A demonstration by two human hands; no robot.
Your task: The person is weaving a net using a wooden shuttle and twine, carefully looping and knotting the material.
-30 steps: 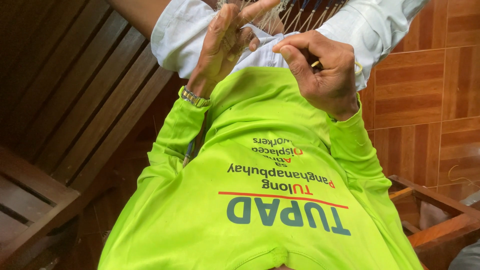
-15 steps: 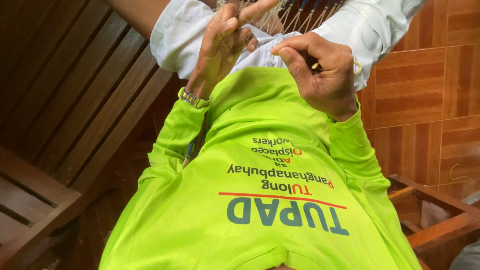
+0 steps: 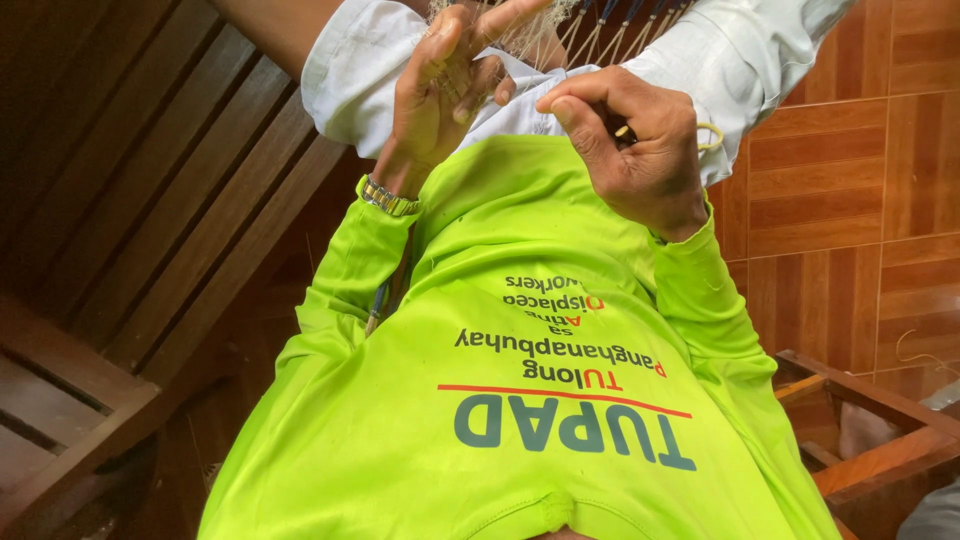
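Observation:
My left hand, with a metal watch on its wrist, is raised at the top centre, its fingers pinching fine pale fibres. My right hand is curled beside it, thumb pressed to the fingers on a small thin yellowish piece. Both hands work at a fan of thin dark and pale strands cut off by the top edge. A white cloth lies under the hands. My lime-green long-sleeved shirt fills the lower middle of the view.
Dark wooden slats run along the left, with a wooden bench frame at the lower left. Reddish-brown tiles cover the right side. A wooden frame piece juts in at the lower right.
My left hand's fingers have shifted slightly on the fibres. My right hand has barely moved.

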